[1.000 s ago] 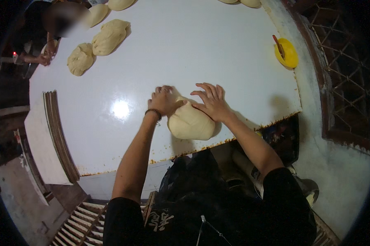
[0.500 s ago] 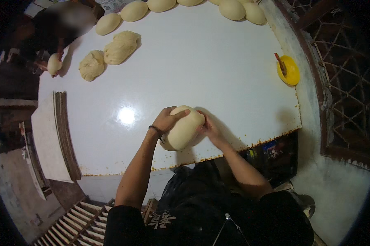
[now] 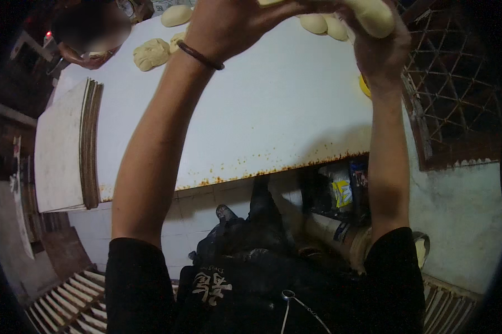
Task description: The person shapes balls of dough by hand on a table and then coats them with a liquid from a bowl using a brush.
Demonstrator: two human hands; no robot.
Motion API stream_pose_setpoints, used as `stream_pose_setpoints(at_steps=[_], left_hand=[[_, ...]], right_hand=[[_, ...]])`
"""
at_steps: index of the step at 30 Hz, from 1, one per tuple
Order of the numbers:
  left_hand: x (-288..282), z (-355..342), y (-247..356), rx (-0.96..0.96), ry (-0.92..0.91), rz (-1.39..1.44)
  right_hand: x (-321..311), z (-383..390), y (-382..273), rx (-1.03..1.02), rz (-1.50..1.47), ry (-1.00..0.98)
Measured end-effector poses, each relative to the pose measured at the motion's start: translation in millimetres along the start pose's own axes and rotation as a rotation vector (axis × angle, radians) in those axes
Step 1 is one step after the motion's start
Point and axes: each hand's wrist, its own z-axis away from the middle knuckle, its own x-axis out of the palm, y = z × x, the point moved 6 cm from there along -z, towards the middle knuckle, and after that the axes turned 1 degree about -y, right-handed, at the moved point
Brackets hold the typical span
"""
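Both hands have risen off the white table (image 3: 273, 111) since half a second ago, lifting the dough (image 3: 373, 15) up close to the camera. A stack of boards (image 3: 67, 147) lies at the table's left end, other dough lumps (image 3: 150, 53) at its far side. Left hand (image 3: 228, 25) and right hand (image 3: 381, 47) have their fingers wrapped around the dough, held high above the table.

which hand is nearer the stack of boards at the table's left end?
Left. The left hand is raised above the table's middle, nearer the stack of boards. The right hand is far over by the right edge, gripping dough.
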Motion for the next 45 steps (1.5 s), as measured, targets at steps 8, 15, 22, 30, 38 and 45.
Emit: stream_pose_setpoints(at_steps=[8,15,22,30,38,45], left_hand=[[75.6,417.4,104.4,-1.064,-0.975,0.068],[125.2,354.0,-63.8,-1.03,-0.605,-0.266],[130.6,374.5,-190.8,-1.622,-0.104,0.002],[190.6,424.2,-143.3,-1.99,0.637,0.919],[162.1,369.4,-275.8,-1.547,-0.184,-0.06],[198.3,374.9,-256.3,-1.777,-0.058,0.609]], right_hand=[[99.4,420.0,-39.2,0.863,0.472,-1.137],[59.2,355.4,119.7,1.022,0.329,-0.268],[57.0,309.7,298.8,1.284,0.1,-0.569],[94.7,353.7,263.3,1.657,-0.852,0.245],[9.3,274.2,427.0,1.368,-0.033,-0.211],[88.8,294.0,372.4,1.418,-0.696,-0.219]])
